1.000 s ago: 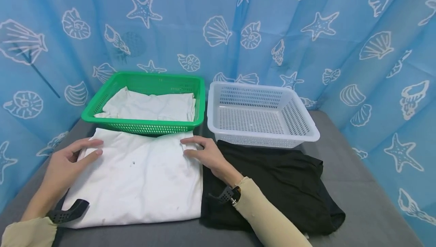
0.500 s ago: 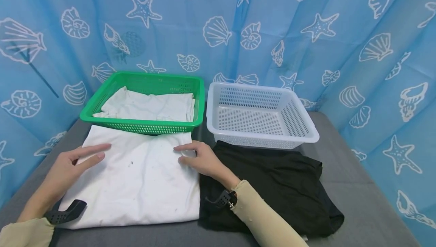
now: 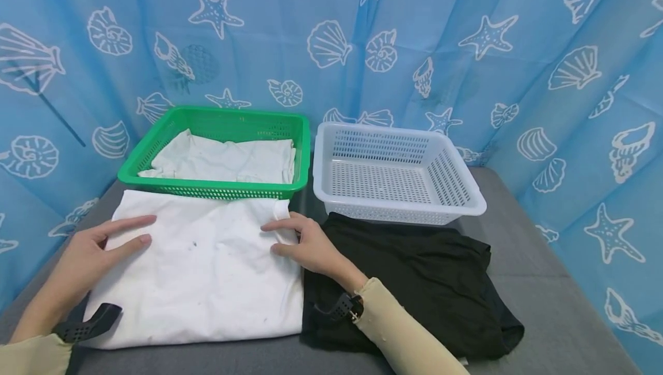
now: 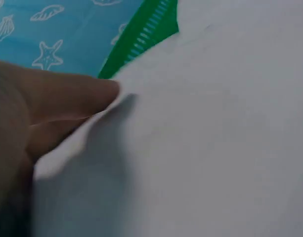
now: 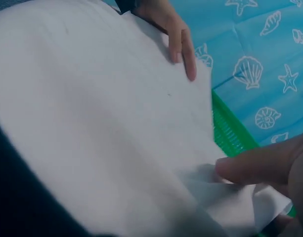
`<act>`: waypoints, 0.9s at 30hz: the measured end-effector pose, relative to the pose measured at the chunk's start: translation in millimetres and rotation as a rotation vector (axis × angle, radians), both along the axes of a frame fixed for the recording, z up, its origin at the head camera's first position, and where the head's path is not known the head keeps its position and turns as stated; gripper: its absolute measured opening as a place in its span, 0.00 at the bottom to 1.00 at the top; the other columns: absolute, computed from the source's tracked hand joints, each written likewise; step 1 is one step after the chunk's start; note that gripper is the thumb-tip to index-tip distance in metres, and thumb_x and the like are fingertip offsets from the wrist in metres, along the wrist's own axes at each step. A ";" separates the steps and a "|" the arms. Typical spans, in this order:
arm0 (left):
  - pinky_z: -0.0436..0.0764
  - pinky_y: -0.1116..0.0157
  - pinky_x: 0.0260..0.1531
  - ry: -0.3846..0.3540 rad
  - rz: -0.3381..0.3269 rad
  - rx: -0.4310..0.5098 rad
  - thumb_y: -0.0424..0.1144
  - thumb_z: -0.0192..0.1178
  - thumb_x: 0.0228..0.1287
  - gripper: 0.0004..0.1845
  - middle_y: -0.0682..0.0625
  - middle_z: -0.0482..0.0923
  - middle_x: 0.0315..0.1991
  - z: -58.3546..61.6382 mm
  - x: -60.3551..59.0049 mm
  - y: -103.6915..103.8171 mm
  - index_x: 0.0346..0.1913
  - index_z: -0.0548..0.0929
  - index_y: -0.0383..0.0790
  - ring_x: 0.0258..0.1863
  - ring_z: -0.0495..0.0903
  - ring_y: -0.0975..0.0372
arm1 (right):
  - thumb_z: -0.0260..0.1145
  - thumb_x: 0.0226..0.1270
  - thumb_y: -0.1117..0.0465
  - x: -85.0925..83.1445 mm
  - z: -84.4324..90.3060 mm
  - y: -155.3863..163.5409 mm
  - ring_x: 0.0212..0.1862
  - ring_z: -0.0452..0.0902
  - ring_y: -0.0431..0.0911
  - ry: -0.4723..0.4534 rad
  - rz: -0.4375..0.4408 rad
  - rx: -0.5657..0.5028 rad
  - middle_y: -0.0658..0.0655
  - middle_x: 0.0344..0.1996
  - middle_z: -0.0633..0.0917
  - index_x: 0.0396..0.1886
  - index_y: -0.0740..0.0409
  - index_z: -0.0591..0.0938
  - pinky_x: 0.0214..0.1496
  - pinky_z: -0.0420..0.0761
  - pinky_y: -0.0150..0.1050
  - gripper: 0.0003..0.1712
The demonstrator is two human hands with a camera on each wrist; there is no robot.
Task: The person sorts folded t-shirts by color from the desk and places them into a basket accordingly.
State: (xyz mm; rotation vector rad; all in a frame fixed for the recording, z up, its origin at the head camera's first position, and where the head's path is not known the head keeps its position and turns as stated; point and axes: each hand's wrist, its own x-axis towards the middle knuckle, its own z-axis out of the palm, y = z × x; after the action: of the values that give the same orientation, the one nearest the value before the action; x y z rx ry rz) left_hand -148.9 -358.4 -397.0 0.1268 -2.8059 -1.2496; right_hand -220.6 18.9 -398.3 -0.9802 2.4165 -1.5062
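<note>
1. Hands flat: your left hand [image 3: 95, 245] and right hand [image 3: 303, 240] rest spread, gripping nothing, on the white cloth [image 3: 202, 271] on the desk [image 3: 544, 306].
2. Sliding could ruck it against the black cloth [image 3: 425, 283].
3. Its far edge may snag the green basket [image 3: 212, 191].

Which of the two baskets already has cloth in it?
The green basket on the left: white cloth lies inside it. The white basket beside it holds nothing.

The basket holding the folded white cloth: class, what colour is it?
Green. The basket shows best in the head view, beside an empty white one.
</note>
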 end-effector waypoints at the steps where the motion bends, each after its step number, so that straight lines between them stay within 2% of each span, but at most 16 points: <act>1: 0.57 0.30 0.56 -0.048 -0.032 -0.018 0.59 0.62 0.65 0.38 0.32 0.61 0.70 0.2 -1.0 -0.8 0.72 0.69 0.42 0.70 0.51 0.36 | 0.72 0.60 0.64 1.0 0.0 -0.3 0.55 0.71 0.41 -0.006 -0.022 0.030 0.46 0.51 0.79 0.53 0.48 0.87 0.58 0.72 0.40 0.20; 3: 0.59 0.29 0.52 -0.135 -0.114 -0.059 0.60 0.59 0.67 0.40 0.29 0.57 0.71 1.2 -2.0 -3.6 0.75 0.64 0.42 0.68 0.50 0.31 | 0.73 0.59 0.64 2.8 -0.1 -0.8 0.56 0.70 0.45 -0.017 -0.077 0.080 0.51 0.53 0.77 0.53 0.48 0.87 0.57 0.72 0.44 0.20; 5: 0.64 0.30 0.49 -0.194 -0.196 -0.084 0.60 0.57 0.69 0.38 0.28 0.58 0.70 2.9 -1.3 -7.2 0.75 0.64 0.44 0.67 0.53 0.30 | 0.74 0.58 0.62 2.6 -0.8 -1.3 0.62 0.67 0.51 -0.039 -0.145 0.105 0.57 0.59 0.75 0.53 0.48 0.87 0.59 0.71 0.49 0.21; 7: 0.68 0.33 0.47 -0.220 -0.258 -0.090 0.58 0.55 0.71 0.34 0.30 0.62 0.69 4.7 -0.4 -9.8 0.74 0.67 0.46 0.66 0.56 0.31 | 0.74 0.58 0.61 1.1 -1.2 -1.3 0.67 0.62 0.56 -0.084 -0.196 0.091 0.60 0.64 0.71 0.52 0.48 0.87 0.62 0.68 0.55 0.21; 9: 0.70 0.34 0.47 -0.212 -0.293 -0.088 0.57 0.57 0.70 0.32 0.33 0.66 0.67 5.9 0.1 -10.6 0.72 0.71 0.47 0.66 0.58 0.33 | 0.74 0.58 0.62 -1.2 -1.9 -0.5 0.70 0.59 0.56 -0.146 -0.207 0.047 0.60 0.66 0.71 0.53 0.48 0.86 0.64 0.65 0.57 0.21; 12: 0.68 0.34 0.49 -0.200 -0.284 -0.096 0.58 0.61 0.67 0.32 0.34 0.67 0.67 6.0 -1.1 -7.8 0.70 0.73 0.48 0.66 0.59 0.34 | 0.74 0.57 0.65 -4.5 -2.4 2.0 0.69 0.62 0.50 -0.197 -0.193 -0.008 0.52 0.61 0.76 0.51 0.49 0.87 0.67 0.62 0.54 0.20; 15: 0.65 0.32 0.50 -0.184 -0.249 -0.104 0.59 0.63 0.64 0.35 0.33 0.66 0.67 6.0 -1.5 -4.3 0.70 0.73 0.46 0.66 0.57 0.32 | 0.75 0.55 0.67 -6.6 -1.9 4.1 0.65 0.66 0.45 -0.173 -0.177 -0.046 0.47 0.56 0.79 0.49 0.48 0.88 0.67 0.64 0.50 0.20; 19: 0.63 0.32 0.50 -0.126 -0.193 -0.084 0.58 0.62 0.65 0.36 0.33 0.64 0.69 7.1 2.3 -2.7 0.72 0.71 0.47 0.67 0.57 0.33 | 0.77 0.52 0.69 -7.7 -0.5 4.7 0.60 0.69 0.43 -0.101 -0.144 -0.127 0.46 0.53 0.79 0.47 0.50 0.89 0.63 0.68 0.46 0.21; 22: 0.62 0.31 0.52 -0.043 -0.156 -0.040 0.55 0.63 0.67 0.34 0.36 0.63 0.70 7.6 5.6 -2.7 0.73 0.69 0.51 0.69 0.55 0.37 | 0.77 0.52 0.69 -6.9 0.9 4.7 0.58 0.71 0.42 -0.135 -0.102 -0.175 0.46 0.53 0.80 0.48 0.52 0.88 0.61 0.71 0.45 0.21; 24: 0.58 0.30 0.54 -0.002 -0.132 -0.016 0.53 0.63 0.67 0.33 0.41 0.63 0.71 7.4 7.0 -2.9 0.74 0.68 0.54 0.71 0.52 0.41 | 0.77 0.54 0.67 -6.3 2.4 5.3 0.59 0.71 0.41 -0.184 -0.087 -0.153 0.46 0.54 0.80 0.50 0.51 0.88 0.61 0.71 0.45 0.21; 27: 0.55 0.30 0.56 0.041 -0.113 0.011 0.51 0.63 0.68 0.32 0.47 0.63 0.72 5.8 7.8 -3.2 0.74 0.68 0.56 0.73 0.49 0.46 | 0.74 0.60 0.62 -6.5 5.6 7.9 0.60 0.71 0.40 -0.253 -0.034 -0.053 0.46 0.58 0.79 0.54 0.47 0.86 0.59 0.73 0.43 0.21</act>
State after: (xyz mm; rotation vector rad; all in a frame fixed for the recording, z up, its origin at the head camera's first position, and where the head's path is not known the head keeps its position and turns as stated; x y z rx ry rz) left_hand -141.1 -361.6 -391.2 -0.0566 -2.8072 -1.2744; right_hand -227.2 26.9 -392.8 -0.7113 2.2374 -1.6053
